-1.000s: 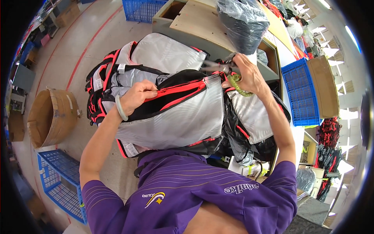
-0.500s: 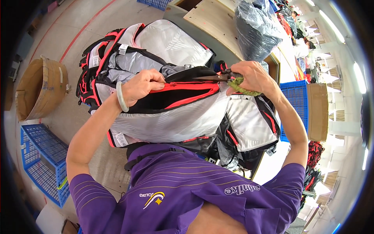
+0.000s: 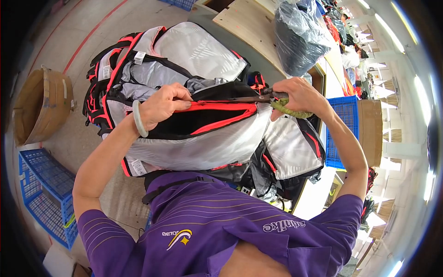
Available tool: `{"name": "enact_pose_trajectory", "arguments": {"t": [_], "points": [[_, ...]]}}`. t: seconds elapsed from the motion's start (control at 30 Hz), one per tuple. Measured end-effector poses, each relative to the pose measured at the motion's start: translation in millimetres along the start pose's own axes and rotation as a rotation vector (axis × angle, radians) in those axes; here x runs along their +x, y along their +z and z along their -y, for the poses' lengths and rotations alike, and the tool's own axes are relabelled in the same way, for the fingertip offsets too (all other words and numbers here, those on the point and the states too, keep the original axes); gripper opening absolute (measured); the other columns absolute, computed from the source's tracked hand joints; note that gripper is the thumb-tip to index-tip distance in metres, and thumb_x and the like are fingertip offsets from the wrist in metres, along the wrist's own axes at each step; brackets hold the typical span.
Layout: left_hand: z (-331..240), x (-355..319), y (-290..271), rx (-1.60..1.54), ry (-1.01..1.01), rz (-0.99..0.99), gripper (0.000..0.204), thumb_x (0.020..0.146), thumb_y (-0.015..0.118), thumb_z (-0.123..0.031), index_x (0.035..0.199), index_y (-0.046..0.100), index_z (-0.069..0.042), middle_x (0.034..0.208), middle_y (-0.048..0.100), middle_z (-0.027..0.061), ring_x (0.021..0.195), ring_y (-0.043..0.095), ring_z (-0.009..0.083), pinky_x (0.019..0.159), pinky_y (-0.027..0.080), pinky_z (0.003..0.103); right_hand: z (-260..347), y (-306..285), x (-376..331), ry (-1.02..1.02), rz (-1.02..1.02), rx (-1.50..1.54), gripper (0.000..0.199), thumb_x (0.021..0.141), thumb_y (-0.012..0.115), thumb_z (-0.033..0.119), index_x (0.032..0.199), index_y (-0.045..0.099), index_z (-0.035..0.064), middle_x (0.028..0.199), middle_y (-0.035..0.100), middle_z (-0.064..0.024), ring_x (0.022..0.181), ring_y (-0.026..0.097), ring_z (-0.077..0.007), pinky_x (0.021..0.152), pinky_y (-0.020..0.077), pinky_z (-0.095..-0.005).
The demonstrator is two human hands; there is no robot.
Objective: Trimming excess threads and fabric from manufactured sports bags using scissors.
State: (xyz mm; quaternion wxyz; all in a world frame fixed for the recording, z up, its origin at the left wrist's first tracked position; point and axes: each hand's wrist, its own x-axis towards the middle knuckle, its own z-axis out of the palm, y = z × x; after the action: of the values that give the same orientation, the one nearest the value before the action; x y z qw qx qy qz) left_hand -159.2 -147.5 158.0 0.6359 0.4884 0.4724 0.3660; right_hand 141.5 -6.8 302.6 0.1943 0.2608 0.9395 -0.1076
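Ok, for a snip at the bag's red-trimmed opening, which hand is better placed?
Probably the right hand: it holds the green-wrapped scissors, blades near the red trim. The left hand pinches the trim farther left.

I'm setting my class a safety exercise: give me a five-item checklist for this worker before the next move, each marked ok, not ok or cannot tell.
1. Left grip secure: ok, pinching the bag's red edge.
2. Right grip on scissors: ok, fingers around the green-wrapped handle.
3. Bag opening visible: ok, gaping, dark inside.
4. Blades touching fabric: cannot tell, they overlap the dark trim.
5. Blades fully closed: cannot tell, too small.
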Motion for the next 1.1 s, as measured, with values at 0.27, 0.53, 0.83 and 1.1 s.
{"name": "enact_pose_trajectory", "arguments": {"t": [0.27, 0.53, 0.83, 1.1], "points": [[-1, 3, 2, -0.022, -0.005, -0.001, 0.013, 0.083, 0.062, -0.008, 0.082, 0.062, 0.004, 0.107, 0.051, 0.0059, 0.094, 0.049, 0.0143, 0.087, 0.038, 0.027, 7, 13, 0, -0.005, -0.191, 0.136, 0.053, 0.058, 0.086, 0.036, 0.076, 0.052, -0.0013, 0.065, 0.050, -0.0151, 0.061, 0.049, -0.0340, 0.057, 0.0415, -0.0379], [-2, 3, 3, -0.008, 0.002, -0.043, 0.015, 0.082, 0.064, -0.009, 0.083, 0.063, 0.006, 0.106, 0.054, 0.0052, 0.089, 0.052, 0.0147, 0.082, 0.039, 0.027, 46, -2, 35, -0.093, -0.173, -0.146, 0.067, 0.060, 0.075, 0.062, 0.086, 0.057, 0.0031, 0.082, 0.059, -0.0096, 0.085, 0.059, -0.0285, 0.068, 0.0467, -0.0398], [3, 1, 9, -0.028, 0.025, -0.023, 0.011, 0.083, 0.064, -0.004, 0.087, 0.066, 0.005, 0.104, 0.053, 0.0071, 0.092, 0.054, 0.0170, 0.083, 0.041, 0.027, 55, -1, 38, -0.105, -0.110, -0.155, 0.067, 0.060, 0.073, 0.065, 0.080, 0.055, 0.0033, 0.075, 0.058, -0.0107, 0.079, 0.060, -0.0316, 0.066, 0.0469, -0.0427], [5, 11, 3, -0.003, 0.056, -0.024, 0.015, 0.082, 0.065, -0.008, 0.088, 0.066, 0.005, 0.104, 0.055, 0.0087, 0.093, 0.054, 0.0185, 0.085, 0.041, 0.028, 44, 2, 43, 0.013, 0.012, -0.092, 0.062, 0.056, 0.080, 0.056, 0.074, 0.057, 0.0018, 0.069, 0.056, -0.0144, 0.070, 0.057, -0.0361, 0.060, 0.0445, -0.0423]]}}
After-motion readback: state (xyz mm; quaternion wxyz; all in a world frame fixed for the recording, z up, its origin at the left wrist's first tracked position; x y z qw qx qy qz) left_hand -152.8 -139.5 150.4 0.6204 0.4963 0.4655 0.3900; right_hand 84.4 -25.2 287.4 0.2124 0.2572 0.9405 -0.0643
